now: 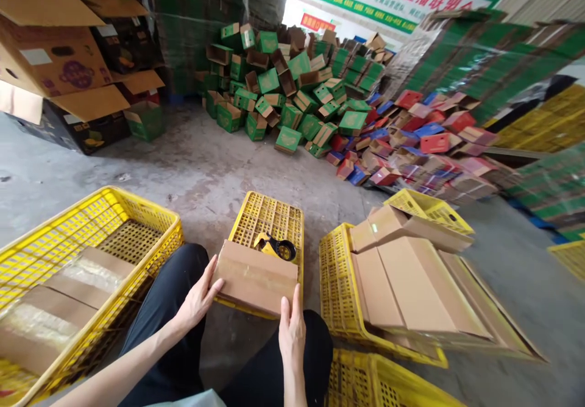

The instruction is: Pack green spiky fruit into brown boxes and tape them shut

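Between my two hands is a closed brown cardboard box (256, 277), resting on an upturned yellow crate (267, 209). My left hand (201, 294) presses against the box's left end, thumb toward the near side. At the right end, my right hand (291, 328) has its fingers and thumb along the box's near corner. Just behind the box, a yellow tape dispenser (274, 246) with a dark round part lies on the crate.
To the left, a yellow crate (150, 224) holds taped cardboard boxes (64, 297). On the right, another yellow crate (336, 273) carries flattened cartons (420, 279). Piles of green boxes (287, 139) and red and blue boxes (434, 144) lie farther back on the concrete floor (196, 163).
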